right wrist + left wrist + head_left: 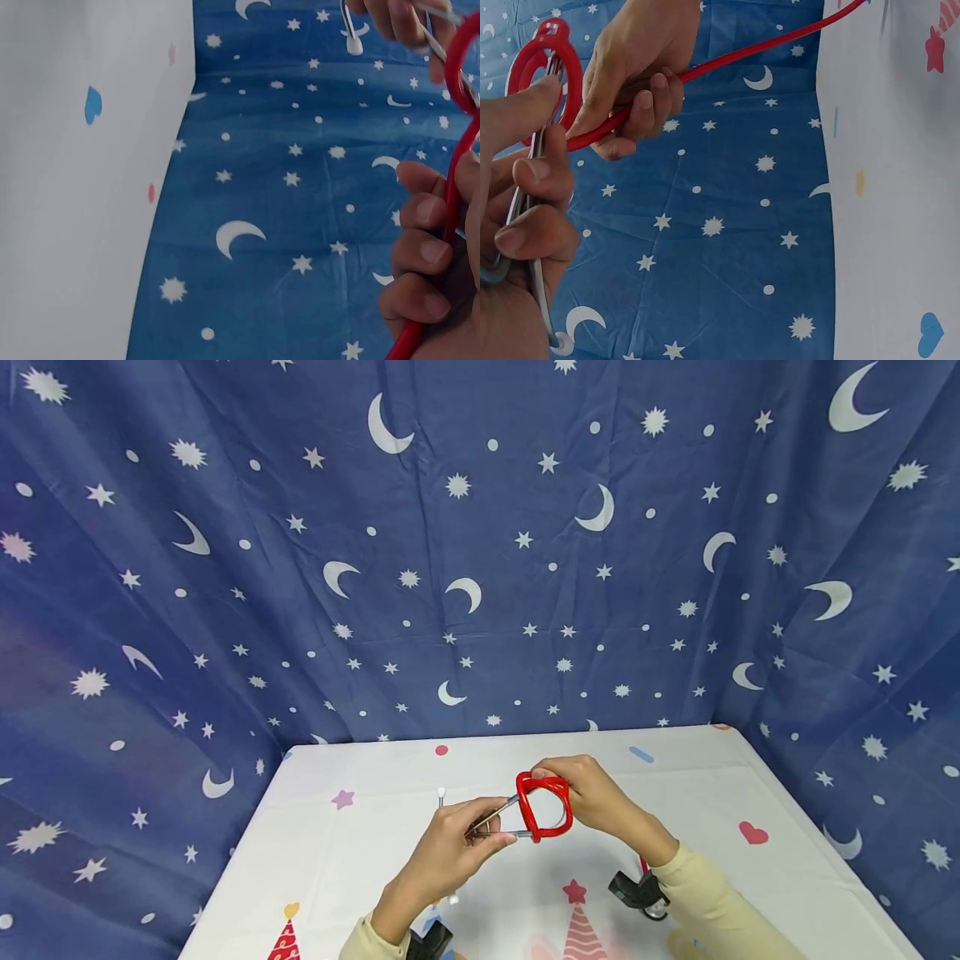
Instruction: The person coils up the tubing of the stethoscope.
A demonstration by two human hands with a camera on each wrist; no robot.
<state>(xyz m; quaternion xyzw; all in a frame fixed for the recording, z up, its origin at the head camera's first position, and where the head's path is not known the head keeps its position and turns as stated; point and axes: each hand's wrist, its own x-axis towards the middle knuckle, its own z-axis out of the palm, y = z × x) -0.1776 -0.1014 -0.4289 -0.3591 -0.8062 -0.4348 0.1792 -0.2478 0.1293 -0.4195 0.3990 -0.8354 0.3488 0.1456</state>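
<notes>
A red stethoscope is held up above the table between both hands. My left hand (452, 841) grips its metal ear tubes (537, 169), one white ear tip (441, 792) sticking out beyond the fingers. Red tubing (552, 832) forms a loop around the far end of the metal tubes. Pinching that tubing at the loop's upper right is my right hand (590, 791), its fingers curled round the red tube (452, 196) in the right wrist view. A length of tubing (769, 46) trails from this hand. Below the right wrist hangs a round metal chest piece (656, 910), partly hidden.
A white table (337, 852) printed with stars, hearts and party hats lies under the hands. Behind it and at both sides hangs a blue curtain (420, 693) with moons and stars. Each wrist wears a black camera mount (633, 889).
</notes>
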